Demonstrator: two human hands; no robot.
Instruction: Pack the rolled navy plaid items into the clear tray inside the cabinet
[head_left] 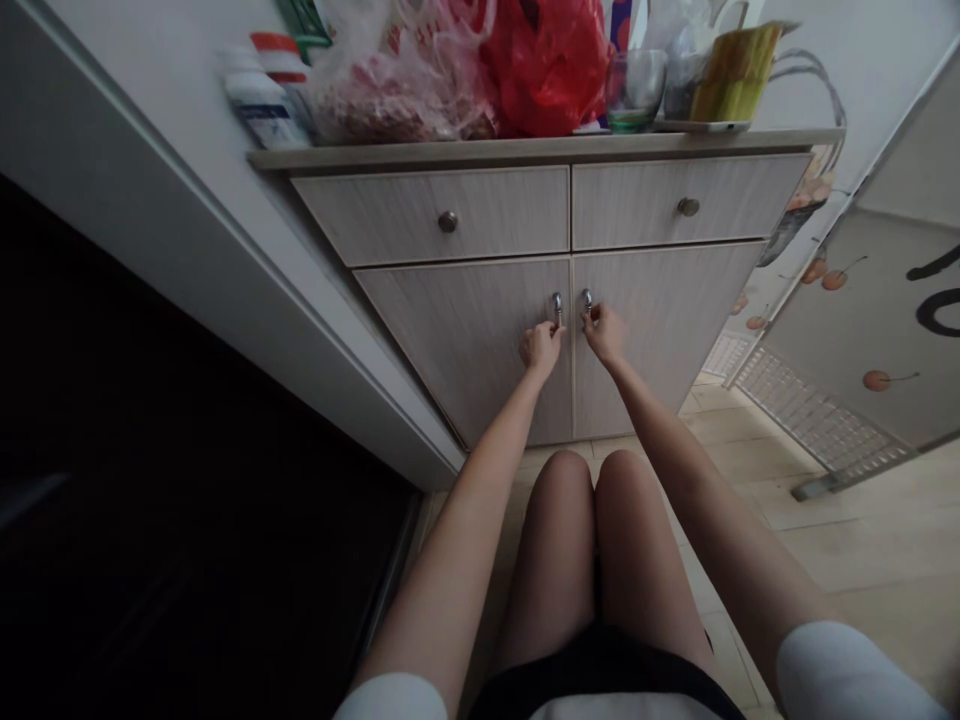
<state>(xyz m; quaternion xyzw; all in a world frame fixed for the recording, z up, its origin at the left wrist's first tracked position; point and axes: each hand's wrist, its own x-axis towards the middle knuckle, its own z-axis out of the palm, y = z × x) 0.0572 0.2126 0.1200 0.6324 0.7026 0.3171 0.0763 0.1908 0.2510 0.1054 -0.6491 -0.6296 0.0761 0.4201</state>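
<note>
Dark shorts [600, 655] lie nearest me. My left hand [541, 348] pinches the left handle [557, 300], my right hand [602, 332] the right handle [587, 297]; both sit high beside the closed cabinet doors' [465, 330] meeting edges, presumably so neither arm crosses.

A cabinet [442, 310] with pale, streaked wood grain carries the things, two drawers [510, 205] set above two closed doors [667, 310]. Along its top [420, 154], from the left, stand a white bottle [262, 108] and a red-lidded container [280, 57], then a clear plastic bag [405, 90], a bright red bag [547, 75], a clear glass [635, 85] and a yellow item [733, 75]. A slim flat object [703, 127] lies near the front edge. The cabinet stands on a light floor [731, 440] marked with seams.
</note>
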